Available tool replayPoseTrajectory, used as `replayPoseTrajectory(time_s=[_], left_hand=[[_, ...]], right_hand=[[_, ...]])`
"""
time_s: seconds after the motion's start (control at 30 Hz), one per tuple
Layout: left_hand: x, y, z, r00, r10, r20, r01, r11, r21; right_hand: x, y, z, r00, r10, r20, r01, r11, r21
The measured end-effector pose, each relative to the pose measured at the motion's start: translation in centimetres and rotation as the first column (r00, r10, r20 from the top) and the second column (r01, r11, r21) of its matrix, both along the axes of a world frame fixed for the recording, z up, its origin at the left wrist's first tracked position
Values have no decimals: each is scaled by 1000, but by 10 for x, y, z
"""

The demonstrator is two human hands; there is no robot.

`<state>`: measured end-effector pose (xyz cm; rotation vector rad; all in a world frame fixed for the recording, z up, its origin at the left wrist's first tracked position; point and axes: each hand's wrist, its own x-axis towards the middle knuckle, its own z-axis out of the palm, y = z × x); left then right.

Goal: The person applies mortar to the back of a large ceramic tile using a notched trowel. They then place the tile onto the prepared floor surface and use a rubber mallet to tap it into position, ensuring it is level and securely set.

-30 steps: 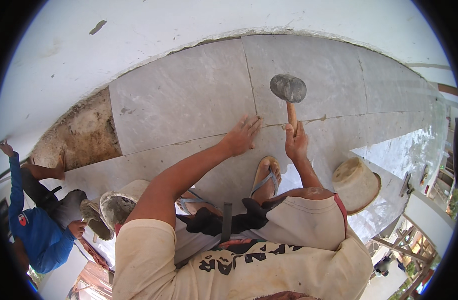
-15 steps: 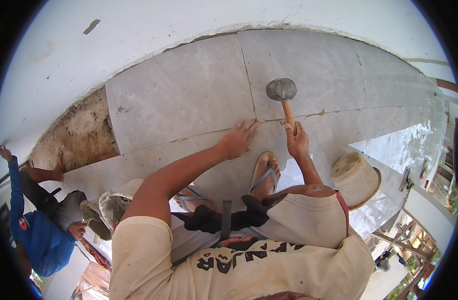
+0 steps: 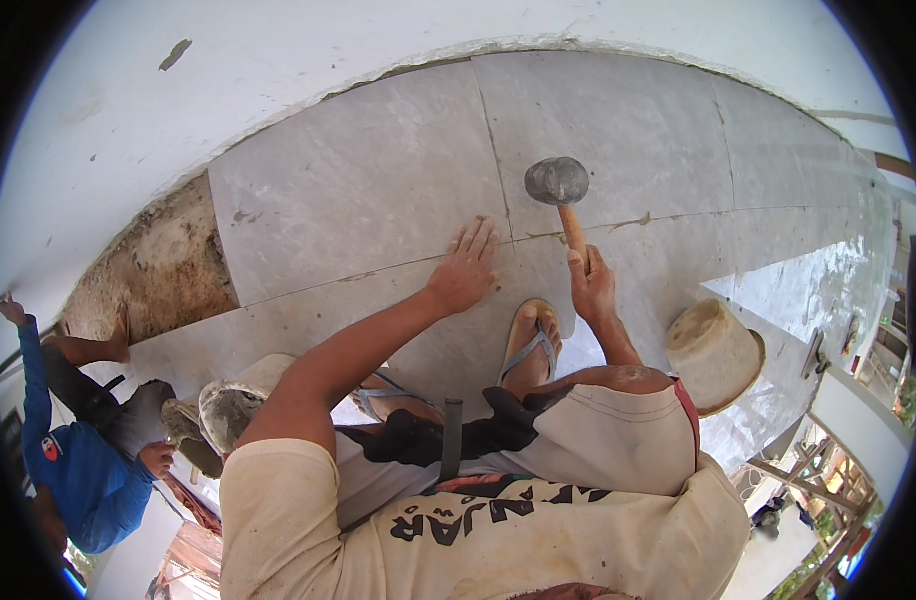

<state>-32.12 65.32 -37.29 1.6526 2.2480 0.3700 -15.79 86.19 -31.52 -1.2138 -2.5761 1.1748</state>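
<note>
My left hand (image 3: pixel 463 270) rests palm down on the grey floor tiles (image 3: pixel 348 170), fingers stretched out, just left of a short joint between two tiles. My right hand (image 3: pixel 592 284) grips the wooden handle of a rubber mallet (image 3: pixel 556 181), whose dark head is held over the tile right of that joint. Below my hands are my feet in flip-flops (image 3: pixel 527 345), partly hidden by my clothing.
A white wall (image 3: pixel 428 25) borders the tiles, with bare rough ground (image 3: pixel 163 260) at the left. A bucket with mortar (image 3: pixel 228 415) is beside my left arm, an upturned bucket (image 3: pixel 708 355) at my right. A co-worker in blue (image 3: pixel 88 480) crouches at the far left.
My left hand has shifted a little leftward along the tile. The mallet head has moved slightly to the left, still in my right hand.
</note>
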Motion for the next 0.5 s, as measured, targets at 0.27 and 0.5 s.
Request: replayPoseTrajectory(time_s=[0.27, 0.5], left_hand=[[-68, 25, 11, 988, 135, 74, -126, 986, -108], [-74, 28, 15, 982, 186, 43, -176, 969, -173]], right_hand=[[-3, -17, 22, 995, 98, 17, -97, 994, -40], [-2, -19, 4, 917, 259, 304, -262, 965, -32]])
